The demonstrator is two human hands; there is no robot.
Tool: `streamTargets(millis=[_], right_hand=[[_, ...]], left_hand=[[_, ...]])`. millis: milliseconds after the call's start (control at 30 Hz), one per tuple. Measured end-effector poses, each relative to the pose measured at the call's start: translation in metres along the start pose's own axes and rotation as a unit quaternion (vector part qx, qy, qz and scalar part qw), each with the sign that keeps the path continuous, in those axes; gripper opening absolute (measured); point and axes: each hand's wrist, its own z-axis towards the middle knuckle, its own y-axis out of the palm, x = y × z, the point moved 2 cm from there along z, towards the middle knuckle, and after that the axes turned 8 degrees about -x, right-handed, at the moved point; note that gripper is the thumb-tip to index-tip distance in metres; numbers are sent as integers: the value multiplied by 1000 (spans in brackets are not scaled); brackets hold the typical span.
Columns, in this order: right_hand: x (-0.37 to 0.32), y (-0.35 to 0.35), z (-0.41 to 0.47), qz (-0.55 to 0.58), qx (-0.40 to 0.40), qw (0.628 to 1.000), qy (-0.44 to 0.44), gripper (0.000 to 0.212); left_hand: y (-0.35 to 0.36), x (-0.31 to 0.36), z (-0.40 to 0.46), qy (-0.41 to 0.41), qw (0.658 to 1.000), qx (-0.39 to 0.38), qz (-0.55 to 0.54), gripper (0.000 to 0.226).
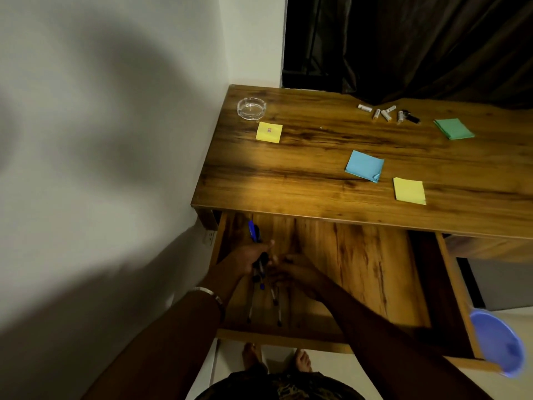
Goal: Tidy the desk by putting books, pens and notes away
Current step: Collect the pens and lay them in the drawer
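Gripped in the left hand [248,259]: several pens [261,272]; four notes [364,166] on desk [302,174].

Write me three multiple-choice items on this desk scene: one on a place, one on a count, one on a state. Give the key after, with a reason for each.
1. Where does the glass ashtray stand?
A. in the drawer
B. on the desk's far left corner
C. on the floor

2. How many sticky-note pads lie on the desk top?
A. two
B. four
C. six

3. What state is the drawer in?
A. pulled open
B. closed
C. removed

Key:
1 B, it sits near the wall beside a yellow pad.
2 B, that yellow one, a second yellow pad, a blue pad and a green pad.
3 A, the left hand holds pens inside it.
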Motion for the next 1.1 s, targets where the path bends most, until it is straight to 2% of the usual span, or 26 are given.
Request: streamTargets(millis=[67, 233, 367, 467, 567, 700, 867, 900, 1000, 1100], right_hand=[[-4, -2, -2, 25, -11, 1000, -11, 33], [-5, -9, -4, -25, -17, 1000, -8, 37], [6, -22, -15, -75, -28, 997, 14, 26], [28, -41, -18, -95, 33, 995, 27, 21], [50, -59, -16, -167, 114, 977, 63, 15], [77, -71, -3, -198, 181, 955, 124, 24], [85, -65, 15, -280, 205, 926, 146, 20], [86, -62, 19, -295, 197, 923, 147, 24], [96, -57, 28, -322, 185, 913, 169, 53], [108, -61, 34, -340, 196, 903, 177, 66]], left_hand=[[6, 2, 0, 11, 1000, 15, -8, 16], [16, 0, 3, 3, 1000, 2, -30, 23], [14, 12, 6, 75, 995, 42, -57, 19], [13, 20, 5, 100, 990, 73, -63, 19], [14, 17, 1, 81, 993, 79, -44, 25], [15, 3, -3, 63, 995, 66, -34, 25], [12, -8, -3, 19, 999, 44, 12, 35], [11, -9, -4, 10, 999, 40, 24, 38], [9, -9, -4, -1, 998, 22, 51, 40], [8, -8, -5, -6, 999, 10, 52, 37]])
